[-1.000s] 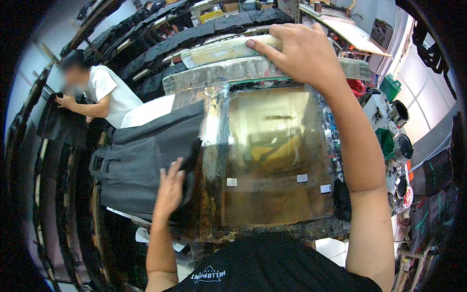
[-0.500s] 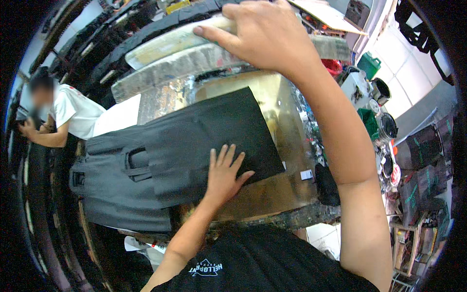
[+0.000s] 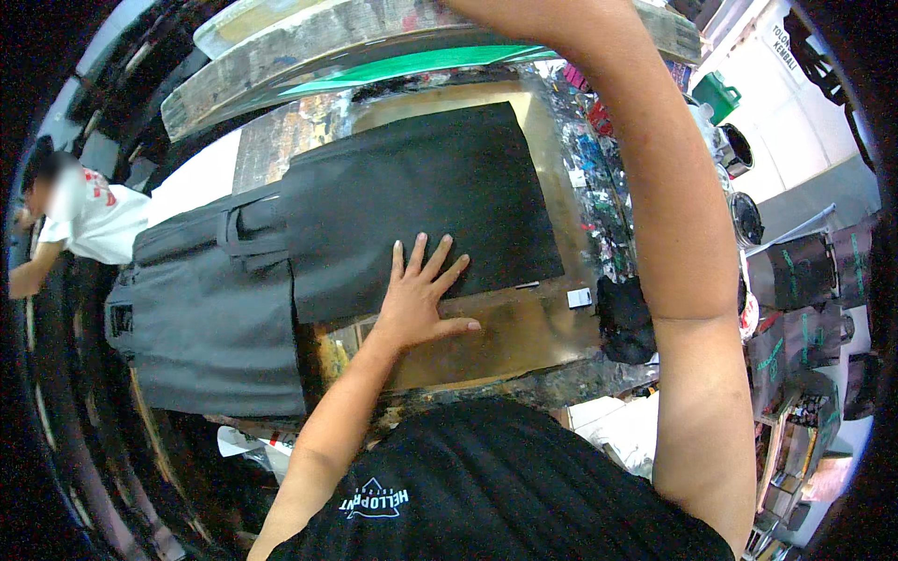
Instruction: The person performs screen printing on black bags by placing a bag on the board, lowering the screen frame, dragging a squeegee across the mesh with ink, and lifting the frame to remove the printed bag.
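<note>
My left hand (image 3: 413,297) lies flat with fingers spread on the near side of a flat black cloth bag (image 3: 402,178), its thumb resting over the brown board (image 3: 524,332) beneath. The bag stretches leftward, where folded cloth with handle loops (image 3: 253,229) spreads over the table. My right hand (image 3: 533,17) is raised at the upper edge of the view beside a tilted wooden frame (image 3: 309,56); its fingers are cut off. Below that frame's edge shows a green sheet-like underside (image 3: 412,65).
At the left, a person in a white shirt (image 3: 98,220) works beside dark tables. Dark crumpled cloth (image 3: 624,323) and a small white tag (image 3: 579,297) lie at the board's right. Cans (image 3: 734,150) and a green jug (image 3: 716,96) stand beyond; printed black bags (image 3: 804,271) are at far right.
The view has shifted. The wooden frame is tilted up further, baring its green underside, and my right hand has gone partly out of view. My left hand stays flat on the bag.
</note>
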Demonstrator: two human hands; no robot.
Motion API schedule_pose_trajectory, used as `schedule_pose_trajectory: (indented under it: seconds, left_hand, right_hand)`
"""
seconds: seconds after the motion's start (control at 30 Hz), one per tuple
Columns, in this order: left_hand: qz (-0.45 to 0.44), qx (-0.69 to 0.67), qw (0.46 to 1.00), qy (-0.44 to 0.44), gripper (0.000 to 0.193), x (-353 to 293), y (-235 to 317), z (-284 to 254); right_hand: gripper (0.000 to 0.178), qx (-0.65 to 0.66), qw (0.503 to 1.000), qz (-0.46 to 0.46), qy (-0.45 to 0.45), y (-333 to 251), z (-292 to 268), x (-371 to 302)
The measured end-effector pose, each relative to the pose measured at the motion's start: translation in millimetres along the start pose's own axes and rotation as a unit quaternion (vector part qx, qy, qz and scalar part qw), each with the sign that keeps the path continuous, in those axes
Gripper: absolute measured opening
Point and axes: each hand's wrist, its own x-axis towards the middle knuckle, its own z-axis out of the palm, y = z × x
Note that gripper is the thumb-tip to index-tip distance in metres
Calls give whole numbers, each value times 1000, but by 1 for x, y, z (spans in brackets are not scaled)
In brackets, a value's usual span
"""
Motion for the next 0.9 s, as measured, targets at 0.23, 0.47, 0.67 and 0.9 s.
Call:
schedule_pose_trajectory:
  seconds: [0.23,0.47,0.67,0.9]
  left_hand:
    - [21,-13,1000,4,107,31,-40,-4]
    - [47,-24,998,22,113,44,-11,11]
    - [42,-18,999,23,118,67,14,20]
    - [36,-15,999,33,118,53,25,21]
  right_hand:
    - [74,-26,1000,-2,11,-2,2,3]
    - [73,-52,998,44,-6,-8,3,12]
    - [73,-33,999,0,7,-4,4,5]
    - [74,-45,998,46,-21,-4,10,12]
